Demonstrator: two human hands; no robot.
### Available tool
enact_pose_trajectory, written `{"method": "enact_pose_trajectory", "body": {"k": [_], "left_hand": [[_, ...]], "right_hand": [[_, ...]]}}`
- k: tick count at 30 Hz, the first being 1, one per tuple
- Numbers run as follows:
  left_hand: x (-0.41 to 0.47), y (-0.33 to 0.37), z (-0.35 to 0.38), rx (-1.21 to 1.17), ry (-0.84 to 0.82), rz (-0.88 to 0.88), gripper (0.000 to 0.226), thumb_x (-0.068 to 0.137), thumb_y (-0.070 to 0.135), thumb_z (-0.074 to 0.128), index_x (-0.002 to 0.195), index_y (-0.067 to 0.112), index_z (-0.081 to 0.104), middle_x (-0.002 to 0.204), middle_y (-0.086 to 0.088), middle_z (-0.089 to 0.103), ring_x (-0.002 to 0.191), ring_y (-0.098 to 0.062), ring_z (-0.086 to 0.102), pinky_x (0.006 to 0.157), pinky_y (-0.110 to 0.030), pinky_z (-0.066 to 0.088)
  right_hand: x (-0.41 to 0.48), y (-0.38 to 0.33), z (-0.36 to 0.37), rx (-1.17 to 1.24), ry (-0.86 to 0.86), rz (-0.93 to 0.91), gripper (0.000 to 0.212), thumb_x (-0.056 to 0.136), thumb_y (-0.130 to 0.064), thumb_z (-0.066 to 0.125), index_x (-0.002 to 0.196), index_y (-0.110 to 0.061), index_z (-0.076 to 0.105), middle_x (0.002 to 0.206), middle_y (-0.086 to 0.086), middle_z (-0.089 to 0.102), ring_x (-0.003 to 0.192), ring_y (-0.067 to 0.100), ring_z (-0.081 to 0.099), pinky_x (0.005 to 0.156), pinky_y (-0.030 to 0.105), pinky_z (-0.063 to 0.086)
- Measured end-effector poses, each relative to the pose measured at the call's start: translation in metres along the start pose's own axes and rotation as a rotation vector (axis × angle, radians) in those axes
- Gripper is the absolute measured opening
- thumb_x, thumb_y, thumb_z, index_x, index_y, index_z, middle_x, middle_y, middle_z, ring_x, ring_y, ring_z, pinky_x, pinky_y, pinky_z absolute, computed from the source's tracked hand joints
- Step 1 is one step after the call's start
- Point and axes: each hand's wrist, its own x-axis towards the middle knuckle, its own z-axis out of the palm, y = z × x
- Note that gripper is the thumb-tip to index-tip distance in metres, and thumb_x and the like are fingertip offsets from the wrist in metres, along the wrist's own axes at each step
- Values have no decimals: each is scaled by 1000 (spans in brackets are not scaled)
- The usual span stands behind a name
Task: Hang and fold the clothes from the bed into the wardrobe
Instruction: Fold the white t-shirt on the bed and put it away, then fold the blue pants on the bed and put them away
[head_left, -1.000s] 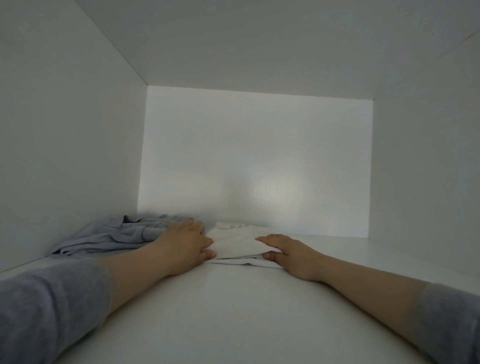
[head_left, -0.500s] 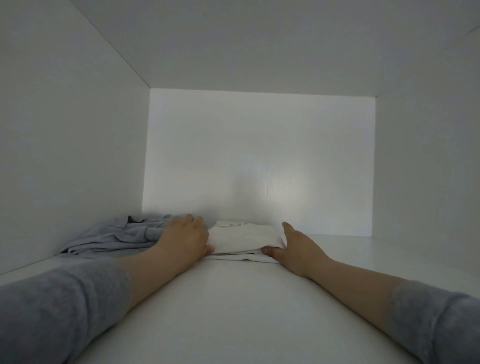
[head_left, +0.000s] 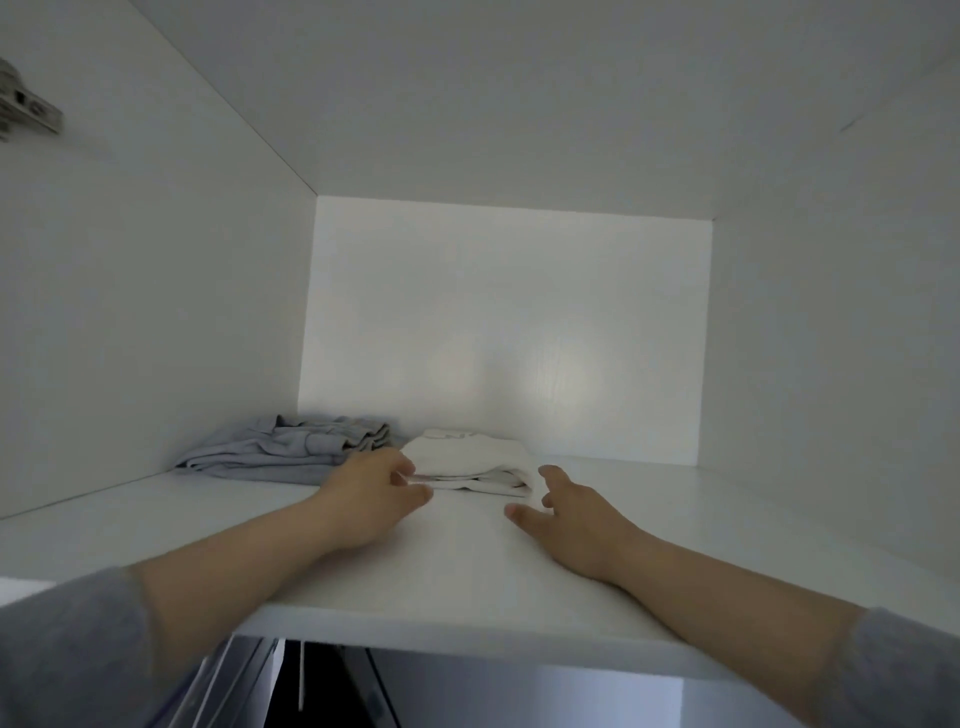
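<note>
Scanning from the left, I see a metal hinge (head_left: 28, 109) on the side wall of the wardrobe (head_left: 156, 322). It was out of view a moment ago, so the head has drawn back, and the front edge of the shelf (head_left: 467, 587) now shows with a dark gap beneath it. Next along, the grey clothes (head_left: 280, 452) lie in a loose pile in the back left corner, unmoved. The left hand (head_left: 371, 493) was pressed against the left side of the white folded top (head_left: 472, 460) half a second ago and has since slid back toward me. Its fingers are loosely curled around nothing, with the tips at the top's near left corner, and I cannot tell whether they still brush the cloth. The white folded top sits flat on the shelf near the back wall, just beside the grey pile, its folds holding. The right hand (head_left: 569, 512) has come clear of the top's right side, fingers relaxed and spread, apart from the cloth and low over the shelf. I judge this piece placed and released. What remains is to withdraw fully and fetch the next one.
</note>
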Motion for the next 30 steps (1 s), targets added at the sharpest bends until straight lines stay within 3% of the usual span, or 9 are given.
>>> {"method": "enact_pose_trajectory", "body": {"k": [4,7,9,12,15,18,22,26,30], "left_hand": [[-32,19,4,-152,-10,4,34,88,43,64,115,24,59,106,11,60,92,-5,57,71,-19,40],[-49,28,4,-226,-22,41,29,86,42,67,108,25,62,98,9,62,82,-3,57,66,-19,40],[-55,32,2,-218,-25,47,28,85,44,67,107,25,63,99,8,64,83,-4,58,66,-18,40],[-59,33,1,-233,-19,56,28,86,46,65,106,26,63,100,8,64,87,-4,59,65,-16,39],[-58,33,2,-213,-12,91,32,86,49,63,107,24,65,102,10,63,89,-3,57,67,-17,37],[-59,32,4,-230,-32,122,35,85,52,62,110,27,63,100,16,59,83,7,51,61,-10,33],[-63,32,3,-352,-66,183,37,81,56,62,108,32,64,99,18,61,80,7,55,52,-10,34],[-78,36,-1,-548,-97,331,29,79,50,65,101,32,67,94,16,67,85,4,61,66,-10,39],[-115,54,0,-998,-123,452,16,80,40,74,94,32,71,92,17,72,87,3,66,74,-10,46]], "right_hand": [[-41,-8,-12,-49,-23,-18,78,91,-60,47,151,-20,18,136,4,52,119,19,52,97,30,41],[-70,-5,-20,42,67,-5,67,91,-58,50,144,-22,35,112,0,68,96,9,62,79,21,46],[-83,0,-27,178,201,58,54,91,-54,54,134,-23,48,97,-2,71,87,7,63,72,21,46],[-96,2,-30,430,467,121,28,91,-41,58,108,-19,64,88,-1,72,84,13,69,86,39,54],[-107,-6,-23,530,681,61,12,92,-26,58,84,-24,65,70,-4,71,64,7,70,78,41,57],[-119,-11,-13,486,783,37,17,93,-22,56,79,-26,65,70,-9,70,60,6,69,68,31,56],[-135,-15,-2,417,890,26,18,93,-17,57,81,-26,67,70,-8,69,61,7,67,60,20,52],[-156,-28,7,568,996,35,16,94,-10,56,87,-16,69,75,-1,71,66,9,67,63,17,52],[-196,-41,21,574,1040,68,14,94,-9,57,87,-12,70,79,-1,72,68,9,67,67,17,53]]}}
